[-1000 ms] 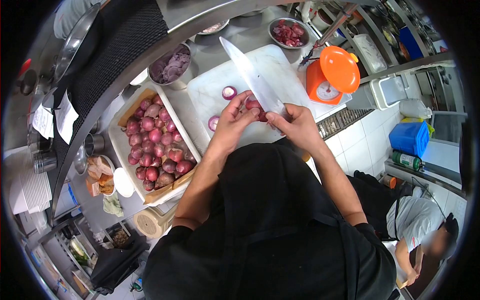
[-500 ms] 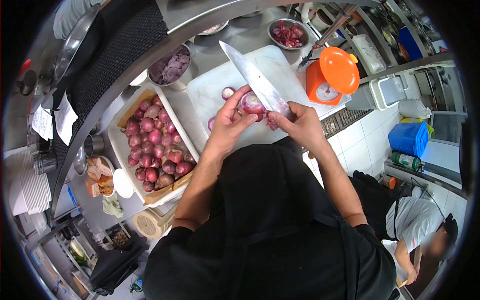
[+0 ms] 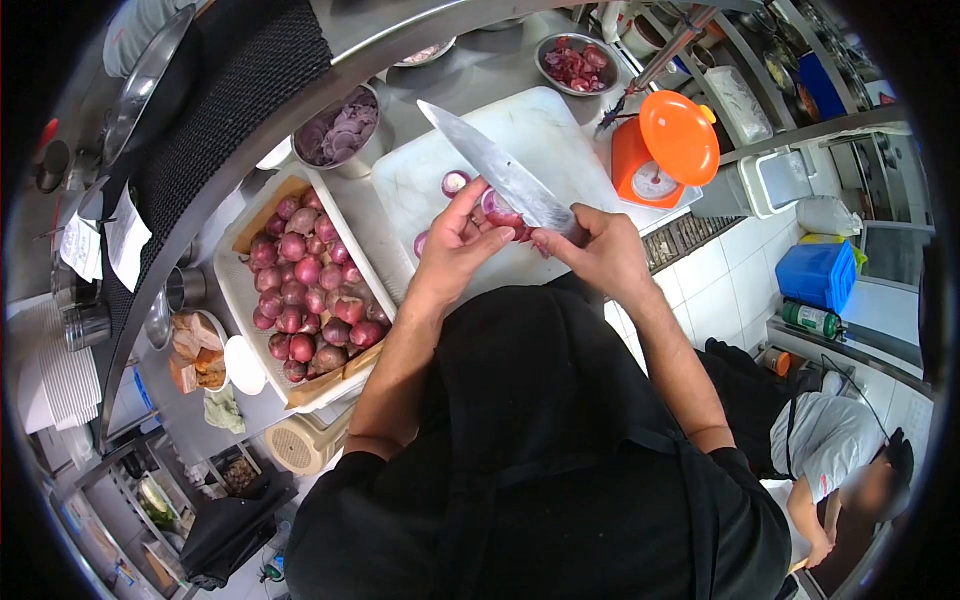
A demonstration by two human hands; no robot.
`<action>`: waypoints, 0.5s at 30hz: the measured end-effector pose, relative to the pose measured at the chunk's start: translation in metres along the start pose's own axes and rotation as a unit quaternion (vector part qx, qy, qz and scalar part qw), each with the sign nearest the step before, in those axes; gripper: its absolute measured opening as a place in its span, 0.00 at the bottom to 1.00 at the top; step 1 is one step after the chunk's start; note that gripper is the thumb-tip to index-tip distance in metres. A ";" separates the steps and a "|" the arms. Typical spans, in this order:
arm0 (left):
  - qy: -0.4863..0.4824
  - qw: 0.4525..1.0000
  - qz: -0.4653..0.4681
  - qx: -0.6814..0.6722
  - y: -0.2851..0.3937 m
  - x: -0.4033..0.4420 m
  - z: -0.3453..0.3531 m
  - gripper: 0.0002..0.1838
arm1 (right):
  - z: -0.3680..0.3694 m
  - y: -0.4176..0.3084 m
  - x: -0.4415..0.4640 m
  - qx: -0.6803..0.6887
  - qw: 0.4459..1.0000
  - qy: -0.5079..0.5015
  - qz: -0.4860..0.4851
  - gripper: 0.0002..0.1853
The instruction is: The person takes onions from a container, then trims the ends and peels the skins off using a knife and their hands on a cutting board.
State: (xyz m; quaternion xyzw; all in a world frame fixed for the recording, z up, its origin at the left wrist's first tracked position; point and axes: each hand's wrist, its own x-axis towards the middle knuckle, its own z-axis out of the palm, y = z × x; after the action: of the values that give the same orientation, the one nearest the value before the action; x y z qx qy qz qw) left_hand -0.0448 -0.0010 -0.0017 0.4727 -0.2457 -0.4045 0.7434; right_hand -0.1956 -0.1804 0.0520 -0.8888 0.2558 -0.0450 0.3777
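Note:
My left hand (image 3: pixel 458 245) is closed around a red onion (image 3: pixel 501 209), held above the near part of a white cutting board (image 3: pixel 540 130). My right hand (image 3: pixel 605 248) grips a broad kitchen knife (image 3: pixel 490 160); its blade points up and to the left and lies across the onion's upper right side, partly covering it. The knife's handle is hidden in my fingers. Beside my left fingers, a small onion piece (image 3: pixel 455 184) lies on the board, and another purple piece (image 3: pixel 421 243) is partly hidden behind that hand.
At left stands a white crate (image 3: pixel 378 290) of red onions. Behind it, a metal container (image 3: pixel 372 150) holds sliced onion. A bowl (image 3: pixel 545 72) of onion skins is at the back, an orange scale (image 3: pixel 637 170) at right. Another person (image 3: pixel 830 440) works at lower right.
The knife has swung so its tip sits lower and further left, and its blade now covers more of the onion. My left hand has barely moved.

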 end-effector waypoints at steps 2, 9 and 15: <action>-0.005 1.000 -0.001 0.009 0.000 0.000 0.000 0.40 | 0.000 0.000 0.000 -0.010 1.000 0.006 -0.009 0.27; -0.008 0.998 -0.032 0.053 0.000 -0.001 -0.007 0.40 | 0.002 0.002 -0.001 0.002 1.000 0.008 -0.016 0.28; -0.009 0.998 -0.040 0.057 0.007 -0.002 -0.003 0.40 | 0.002 0.004 0.000 0.005 1.000 0.024 0.001 0.29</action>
State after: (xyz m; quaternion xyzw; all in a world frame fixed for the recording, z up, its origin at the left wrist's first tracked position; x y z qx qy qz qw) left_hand -0.0417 0.0040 0.0030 0.5206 -0.2555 -0.4234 0.6960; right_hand -0.1968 -0.1813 0.0480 -0.8854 0.2651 -0.0672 0.3759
